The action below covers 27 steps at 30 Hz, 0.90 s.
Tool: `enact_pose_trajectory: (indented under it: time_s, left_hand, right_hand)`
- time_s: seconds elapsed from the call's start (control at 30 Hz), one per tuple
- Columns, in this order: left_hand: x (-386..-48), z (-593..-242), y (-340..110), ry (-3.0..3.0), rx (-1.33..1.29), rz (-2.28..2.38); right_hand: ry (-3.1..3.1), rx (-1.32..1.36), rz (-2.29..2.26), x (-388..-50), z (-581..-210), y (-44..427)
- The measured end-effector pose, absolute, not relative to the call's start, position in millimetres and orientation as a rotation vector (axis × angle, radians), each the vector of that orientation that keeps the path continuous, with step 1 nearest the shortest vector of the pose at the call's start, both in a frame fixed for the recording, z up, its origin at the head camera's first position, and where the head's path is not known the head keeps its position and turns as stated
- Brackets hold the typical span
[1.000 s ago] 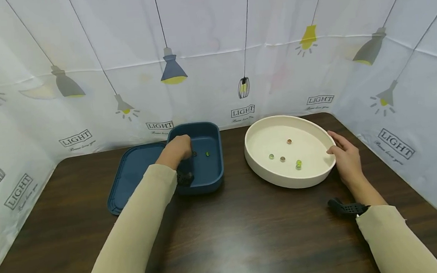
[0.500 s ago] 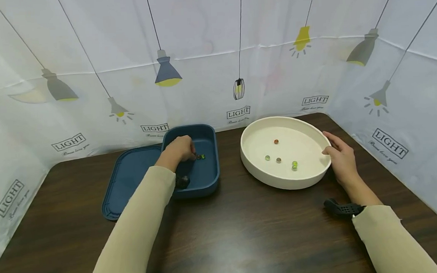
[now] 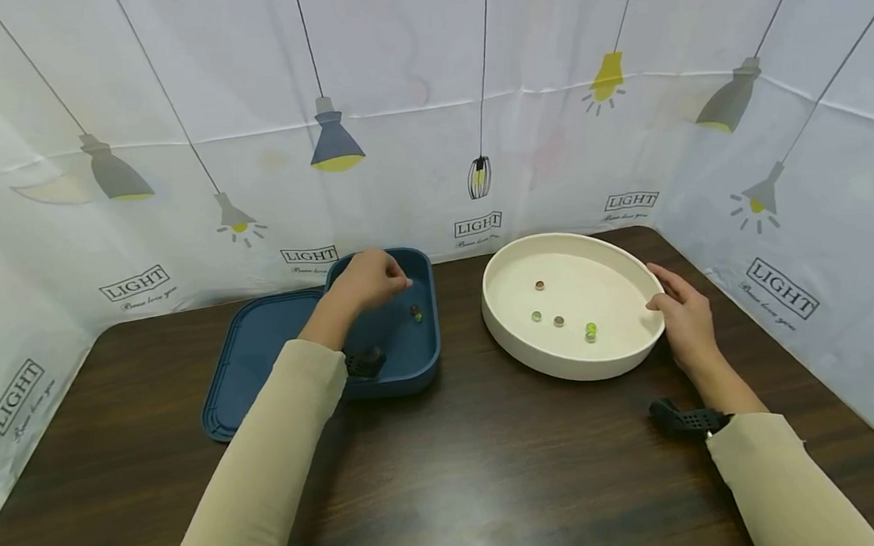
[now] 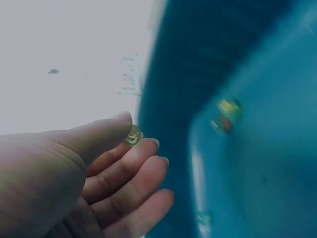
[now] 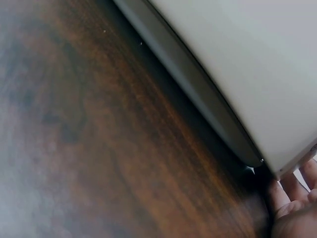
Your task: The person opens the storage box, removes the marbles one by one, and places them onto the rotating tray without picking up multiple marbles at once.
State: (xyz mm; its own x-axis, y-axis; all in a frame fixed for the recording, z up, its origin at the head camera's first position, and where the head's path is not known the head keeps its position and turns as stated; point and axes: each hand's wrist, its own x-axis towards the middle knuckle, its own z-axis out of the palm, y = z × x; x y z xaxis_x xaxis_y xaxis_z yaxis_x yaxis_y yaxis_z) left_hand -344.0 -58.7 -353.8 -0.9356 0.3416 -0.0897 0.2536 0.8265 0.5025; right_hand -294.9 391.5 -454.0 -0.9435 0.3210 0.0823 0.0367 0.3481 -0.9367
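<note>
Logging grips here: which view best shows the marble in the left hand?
The left wrist view: the marble pinched in the left hand is close up, its yellowish swirl showing. The head view shows the hand, but the marble can't be made out; the right wrist view misses it entirely.

Head (looking down) and left-wrist views share the box (image 3: 409, 348).

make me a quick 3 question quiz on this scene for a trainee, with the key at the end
1. Fill the gap: in the head view, the blue lid lies to the ____ of the blue box.
2. True or false: the right hand grips the rim of the white tray.
3. What does the left hand pinch? (a) the blue lid (b) the white tray (c) a marble

Key: 1. left; 2. true; 3. c
</note>
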Motion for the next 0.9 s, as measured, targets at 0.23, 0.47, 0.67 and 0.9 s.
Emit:
enact_pose_trajectory:
  time_s: [0.23, 0.47, 0.67, 0.9]
  left_hand:
    - [-327.2, -330.3, -31.3, 2.828, 0.446, 0.908]
    - [-304.2, -321.0, 10.2, 2.872, 0.471, 1.037]
    - [-287.0, -333.4, 49.7, 2.95, 0.421, 1.161]
    - [-284.7, -359.8, 85.0, 2.903, 0.3, 1.453]
  right_hand:
    - [-2.362, -0.329, 1.626, -294.7, -454.2, 392.1]
    - [-2.361, -0.32, 1.625, -295.9, -452.7, 391.5]
    - [-2.355, -0.313, 1.653, -295.5, -452.6, 392.6]
    - [-2.344, -0.305, 1.664, -296.7, -453.6, 392.7]
